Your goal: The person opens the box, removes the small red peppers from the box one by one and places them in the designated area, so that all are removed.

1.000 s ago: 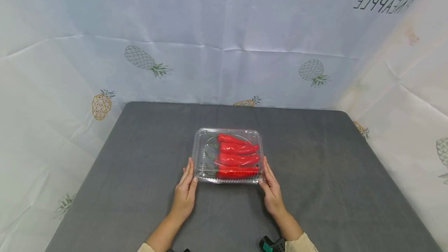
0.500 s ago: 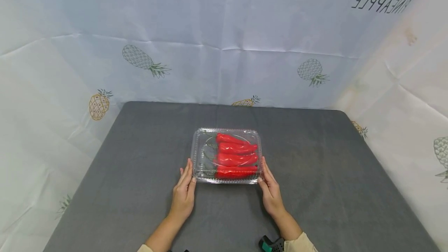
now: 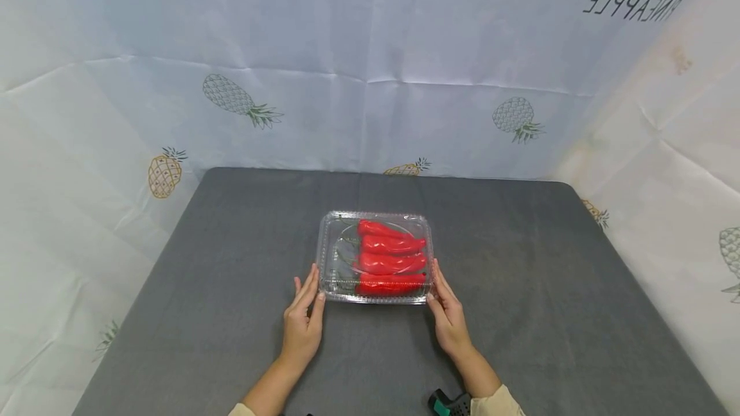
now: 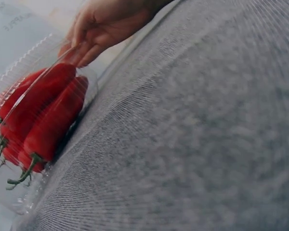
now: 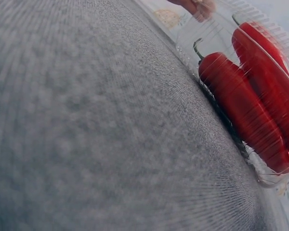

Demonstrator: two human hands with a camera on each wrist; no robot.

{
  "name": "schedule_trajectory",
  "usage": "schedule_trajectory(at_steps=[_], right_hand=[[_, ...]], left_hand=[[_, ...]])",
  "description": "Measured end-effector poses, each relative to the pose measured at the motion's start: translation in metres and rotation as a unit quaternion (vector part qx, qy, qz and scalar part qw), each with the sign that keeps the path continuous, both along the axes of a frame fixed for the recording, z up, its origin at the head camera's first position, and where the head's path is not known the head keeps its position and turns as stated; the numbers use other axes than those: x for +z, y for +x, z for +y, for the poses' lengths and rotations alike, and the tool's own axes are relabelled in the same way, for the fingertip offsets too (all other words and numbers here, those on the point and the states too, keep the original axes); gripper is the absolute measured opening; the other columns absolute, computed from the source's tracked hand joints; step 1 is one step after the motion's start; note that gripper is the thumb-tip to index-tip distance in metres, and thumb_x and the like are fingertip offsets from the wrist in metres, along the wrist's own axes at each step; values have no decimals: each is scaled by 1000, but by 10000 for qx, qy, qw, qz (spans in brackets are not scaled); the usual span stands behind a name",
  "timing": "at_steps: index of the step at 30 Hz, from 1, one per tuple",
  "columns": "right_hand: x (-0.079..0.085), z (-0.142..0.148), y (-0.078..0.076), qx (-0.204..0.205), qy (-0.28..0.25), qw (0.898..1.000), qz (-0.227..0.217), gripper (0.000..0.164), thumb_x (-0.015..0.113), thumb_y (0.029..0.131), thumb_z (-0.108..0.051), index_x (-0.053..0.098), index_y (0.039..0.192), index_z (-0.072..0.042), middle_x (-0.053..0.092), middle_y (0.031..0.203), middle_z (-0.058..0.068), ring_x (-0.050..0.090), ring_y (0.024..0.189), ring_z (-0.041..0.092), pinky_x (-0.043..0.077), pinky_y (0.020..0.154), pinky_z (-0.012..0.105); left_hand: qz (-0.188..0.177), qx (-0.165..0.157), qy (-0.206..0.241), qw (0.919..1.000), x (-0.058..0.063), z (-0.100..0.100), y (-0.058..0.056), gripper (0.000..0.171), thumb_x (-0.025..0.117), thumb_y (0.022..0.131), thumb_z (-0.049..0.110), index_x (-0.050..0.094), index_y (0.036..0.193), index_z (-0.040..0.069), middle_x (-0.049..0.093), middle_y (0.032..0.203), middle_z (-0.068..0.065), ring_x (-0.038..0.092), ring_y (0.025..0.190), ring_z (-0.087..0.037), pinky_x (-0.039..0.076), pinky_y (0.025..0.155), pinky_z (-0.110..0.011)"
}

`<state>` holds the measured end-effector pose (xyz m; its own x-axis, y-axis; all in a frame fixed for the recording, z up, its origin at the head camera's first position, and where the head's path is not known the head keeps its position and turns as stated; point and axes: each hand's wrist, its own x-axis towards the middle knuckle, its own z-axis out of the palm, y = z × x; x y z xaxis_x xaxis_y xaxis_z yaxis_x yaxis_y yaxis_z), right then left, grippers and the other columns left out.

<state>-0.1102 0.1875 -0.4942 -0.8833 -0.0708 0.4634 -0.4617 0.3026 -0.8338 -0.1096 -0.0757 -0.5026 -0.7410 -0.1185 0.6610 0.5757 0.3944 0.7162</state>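
Note:
A clear plastic clamshell box (image 3: 341, 255) sits on the grey cloth with its lid down. Several red peppers (image 3: 393, 264) lie side by side inside, green stems toward the left. My left hand (image 3: 302, 326) is at the box's left side, fingers straight along it and thumb at the near left corner. On the opposite side, my right hand (image 3: 452, 326) has its straight fingers against the wall and its thumb by the near right corner. In the left wrist view, the right hand (image 4: 111, 26) touches the far end of the box.
A grey cloth-covered table (image 3: 520, 287) extends around the box. Behind it hangs a pale curtain (image 3: 370, 121) printed with pineapples. A black and green wrist device (image 3: 448, 403) is at the right sleeve (image 3: 497, 402).
The left hand's fingers spread slightly, with one fingertip standing out farther to the left. The box and right hand stay nearly in place.

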Motion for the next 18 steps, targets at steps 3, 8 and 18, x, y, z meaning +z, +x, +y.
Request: schedule_trajectory(at_steps=[3, 8, 18], right_hand=[[0, 0, 0, 48, -27, 9999, 93, 55, 43, 90, 11, 27, 142, 7, 27, 147, 28, 28, 137, -3, 27, 103, 10], [2, -1, -1, 40, -66, 9999, 83, 55, 43, 89, 12, 27, 142, 8, 27, 147, 28, 28, 136, -4, 27, 103, 10], [5, 6, -5, -55, -206, 9998, -31, 56, 50, 81, 20, 34, 135, 16, 28, 141, 38, 28, 134, -8, 27, 102, 6]], left_hand=[[97, 45, 20, 9999, 3, 1, -1, 43, 56, 80, -16, 52, 122, -15, 51, 128, -31, 45, 129, -18, 17, 116, -30], [239, 139, -41, 9996, 2, 2, -2, 44, 58, 75, -20, 53, 118, -18, 51, 126, -32, 42, 130, -11, 17, 116, -25], [44, 316, -132, 9994, 6, 2, 0, 46, 61, 74, -17, 54, 120, -15, 52, 126, -32, 40, 131, -8, 17, 116, -24]])
